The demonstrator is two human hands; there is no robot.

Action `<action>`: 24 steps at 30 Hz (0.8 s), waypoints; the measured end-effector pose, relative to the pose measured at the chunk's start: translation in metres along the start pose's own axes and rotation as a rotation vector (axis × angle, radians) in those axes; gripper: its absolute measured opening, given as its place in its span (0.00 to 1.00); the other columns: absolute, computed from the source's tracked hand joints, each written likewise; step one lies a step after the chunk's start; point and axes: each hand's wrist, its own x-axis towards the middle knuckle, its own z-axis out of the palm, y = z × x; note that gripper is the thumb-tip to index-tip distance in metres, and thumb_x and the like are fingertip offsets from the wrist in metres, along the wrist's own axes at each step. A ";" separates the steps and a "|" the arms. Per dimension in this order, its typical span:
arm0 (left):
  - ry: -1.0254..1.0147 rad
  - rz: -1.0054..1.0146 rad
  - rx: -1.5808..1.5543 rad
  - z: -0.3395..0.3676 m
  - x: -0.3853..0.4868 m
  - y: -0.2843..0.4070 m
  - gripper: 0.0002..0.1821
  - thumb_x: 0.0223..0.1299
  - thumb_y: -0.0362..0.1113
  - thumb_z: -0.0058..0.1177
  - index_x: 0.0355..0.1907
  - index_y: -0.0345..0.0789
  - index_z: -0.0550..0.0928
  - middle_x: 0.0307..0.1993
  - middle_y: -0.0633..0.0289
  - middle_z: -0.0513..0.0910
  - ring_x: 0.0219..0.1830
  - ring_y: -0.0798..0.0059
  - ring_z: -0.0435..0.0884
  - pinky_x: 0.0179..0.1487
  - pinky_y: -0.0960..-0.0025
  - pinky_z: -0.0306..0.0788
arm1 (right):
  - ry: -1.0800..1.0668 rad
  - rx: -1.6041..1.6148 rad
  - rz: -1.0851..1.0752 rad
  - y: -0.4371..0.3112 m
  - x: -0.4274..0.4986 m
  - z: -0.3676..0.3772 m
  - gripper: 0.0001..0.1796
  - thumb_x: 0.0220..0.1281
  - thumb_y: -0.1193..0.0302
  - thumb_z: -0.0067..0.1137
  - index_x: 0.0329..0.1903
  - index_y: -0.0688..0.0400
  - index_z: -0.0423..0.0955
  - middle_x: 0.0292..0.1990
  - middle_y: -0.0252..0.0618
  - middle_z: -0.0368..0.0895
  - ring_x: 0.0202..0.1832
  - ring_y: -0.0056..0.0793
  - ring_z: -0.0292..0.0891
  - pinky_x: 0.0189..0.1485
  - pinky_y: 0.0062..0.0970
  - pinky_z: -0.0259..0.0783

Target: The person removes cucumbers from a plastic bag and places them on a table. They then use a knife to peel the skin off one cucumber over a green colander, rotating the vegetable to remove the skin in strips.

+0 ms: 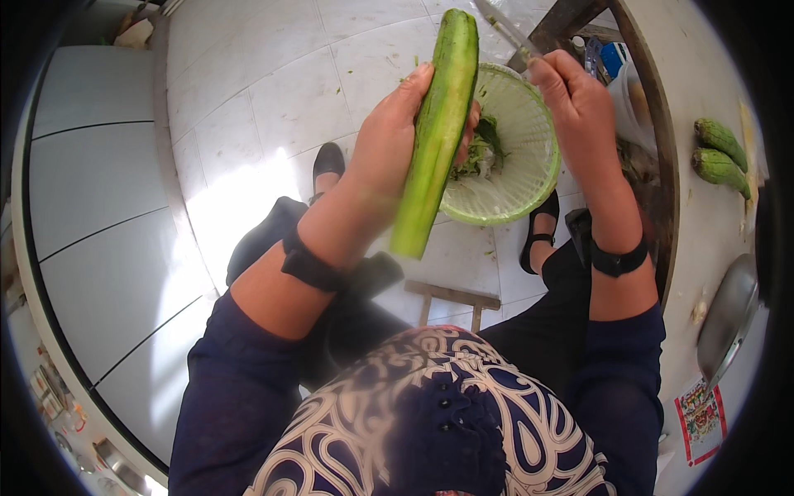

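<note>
A long green gourd, probably a luffa, lies slantwise in my left hand, thumb on one side and fingertips showing on the other. Much of its skin is peeled to pale green, with darker strips along the edge and at the far end. My right hand grips a knife whose blade points up and left, apart from the gourd and bearing green scraps. Below both hands, a pale green plastic basket stands on the floor with green peelings and a clear plastic liner inside.
At the right, two more green gourds lie on a light tabletop, near a metal pan or tray. A dark wooden frame edges this table. White cabinets line the left. Small green scraps dot the tiled floor.
</note>
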 end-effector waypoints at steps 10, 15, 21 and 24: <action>0.106 0.048 -0.211 -0.024 0.018 0.016 0.20 0.77 0.52 0.39 0.40 0.37 0.75 0.37 0.60 0.79 0.29 0.77 0.72 0.31 0.73 0.66 | -0.240 0.065 -0.599 -0.053 -0.042 0.026 0.16 0.56 0.62 0.70 0.28 0.57 0.72 0.24 0.36 0.69 0.29 0.37 0.69 0.30 0.33 0.68; 0.180 0.048 -0.226 -0.021 0.023 0.015 0.20 0.76 0.53 0.41 0.38 0.37 0.74 0.35 0.60 0.77 0.28 0.76 0.69 0.30 0.72 0.65 | -0.215 0.019 -0.609 -0.052 -0.042 0.026 0.17 0.55 0.61 0.70 0.28 0.56 0.72 0.25 0.35 0.69 0.30 0.36 0.69 0.30 0.33 0.69; 0.156 -0.005 -0.285 -0.020 0.022 0.011 0.21 0.76 0.54 0.43 0.38 0.36 0.74 0.34 0.59 0.75 0.27 0.76 0.64 0.30 0.73 0.64 | -0.215 -0.066 -0.584 -0.054 -0.041 0.023 0.17 0.55 0.57 0.68 0.28 0.55 0.72 0.25 0.35 0.69 0.31 0.36 0.70 0.31 0.33 0.69; 0.133 -0.014 -0.294 -0.023 0.025 0.009 0.23 0.76 0.55 0.43 0.38 0.35 0.74 0.34 0.60 0.75 0.26 0.76 0.63 0.30 0.73 0.63 | -0.198 -0.081 -0.590 -0.054 -0.041 0.023 0.17 0.55 0.56 0.67 0.29 0.55 0.73 0.26 0.34 0.69 0.32 0.36 0.71 0.32 0.33 0.70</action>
